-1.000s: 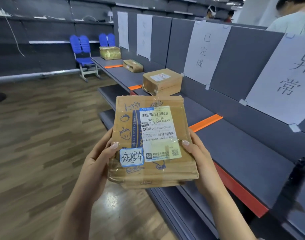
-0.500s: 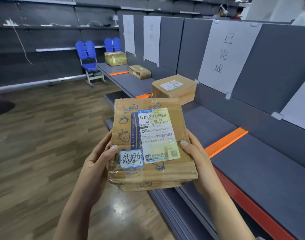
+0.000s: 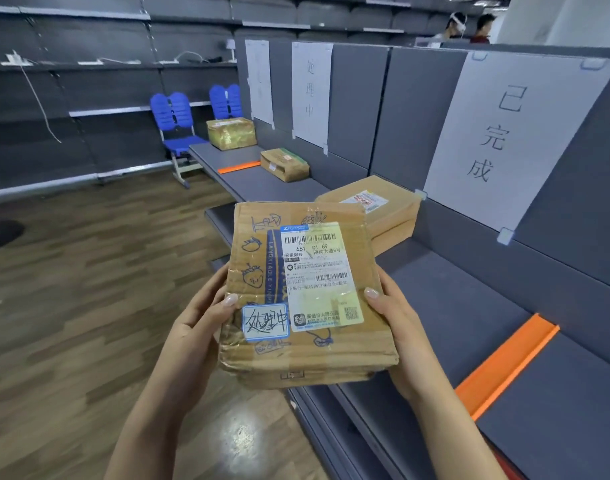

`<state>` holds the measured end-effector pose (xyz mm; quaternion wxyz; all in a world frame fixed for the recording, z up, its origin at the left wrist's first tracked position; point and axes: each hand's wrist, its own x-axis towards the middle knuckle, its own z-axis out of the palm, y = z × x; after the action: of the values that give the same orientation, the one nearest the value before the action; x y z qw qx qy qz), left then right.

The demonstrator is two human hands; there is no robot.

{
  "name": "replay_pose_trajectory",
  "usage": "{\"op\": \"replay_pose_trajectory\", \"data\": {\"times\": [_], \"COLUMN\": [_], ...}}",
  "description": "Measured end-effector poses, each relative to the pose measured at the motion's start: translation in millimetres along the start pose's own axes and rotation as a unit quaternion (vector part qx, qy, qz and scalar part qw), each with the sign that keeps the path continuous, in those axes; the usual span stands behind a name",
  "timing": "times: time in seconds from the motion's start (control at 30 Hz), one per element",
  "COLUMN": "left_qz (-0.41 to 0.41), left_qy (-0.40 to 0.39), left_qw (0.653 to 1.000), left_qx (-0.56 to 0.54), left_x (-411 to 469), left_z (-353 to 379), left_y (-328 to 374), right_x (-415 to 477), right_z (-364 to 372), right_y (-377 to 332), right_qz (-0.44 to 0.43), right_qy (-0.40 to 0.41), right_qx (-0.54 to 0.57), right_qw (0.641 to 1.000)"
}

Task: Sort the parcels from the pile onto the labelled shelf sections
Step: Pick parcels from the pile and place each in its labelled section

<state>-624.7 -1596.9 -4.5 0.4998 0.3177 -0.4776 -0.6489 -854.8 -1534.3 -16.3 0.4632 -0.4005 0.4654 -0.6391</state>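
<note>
The left hand [image 3: 196,327] and right hand [image 3: 397,327] clasp a parcel [image 3: 307,292] by its sides, thumbs curled over its top, in the air beside the shelf [image 3: 470,289]. Its handwritten sticker [image 3: 265,322] seems to match the sign [image 3: 310,95] further along. Three boxes [image 3: 376,209] already sit in sections; this one is not yet placed, and the pile is out of view

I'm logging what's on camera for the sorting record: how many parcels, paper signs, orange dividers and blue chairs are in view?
Parcels: 4, the held parcel and three shelf parcels
Paper signs: 3
Orange dividers: 2
Blue chairs: 2
Total: 11
</note>
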Motion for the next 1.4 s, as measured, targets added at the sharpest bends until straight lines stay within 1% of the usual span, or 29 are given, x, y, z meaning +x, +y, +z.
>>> {"op": "replay_pose_trajectory", "data": {"times": [0.3, 0.47, 0.67, 0.9, 1.07, 1.17, 1.4], "left_qz": [0.008, 0.012, -0.001, -0.009, -0.014, -0.008, -0.038], "left_qy": [0.058, 0.046, 0.059, 0.046, 0.037, 0.013, -0.053], "left_qw": [0.998, 0.999, 0.998, 0.999, 0.999, 0.999, 0.998], "left_qx": [-0.011, 0.007, -0.009, -0.021, -0.032, -0.030, -0.026], "left_x": [35.2, 60.0, 99.1, 161.1, 221.1, 261.3, 348.9], "left_z": [-20.5, -39.3, -67.4, -106.7, -147.4, -172.8, -213.2], "left_y": [-0.7, 0.7, 1.7, 12.0, 25.8, 37.1, 58.6], "right_x": [56.5, 85.7, 125.3, 185.4, 241.0, 272.9, 331.0], "right_z": [14.9, 26.3, 48.7, 84.2, 126.3, 153.9, 195.7], "right_y": [9.8, 17.3, 30.7, 42.9, 61.3, 68.1, 84.1], "right_qz": [0.022, 0.029, 0.017, 0.016, -0.001, -0.014, -0.019], "right_qy": [-0.048, -0.055, -0.060, -0.053, -0.026, 0.000, 0.064], "right_qx": [-0.002, 0.008, -0.014, -0.017, -0.044, -0.041, -0.032], "right_qw": [0.999, 0.998, 0.998, 0.998, 0.999, 0.999, 0.997]}}
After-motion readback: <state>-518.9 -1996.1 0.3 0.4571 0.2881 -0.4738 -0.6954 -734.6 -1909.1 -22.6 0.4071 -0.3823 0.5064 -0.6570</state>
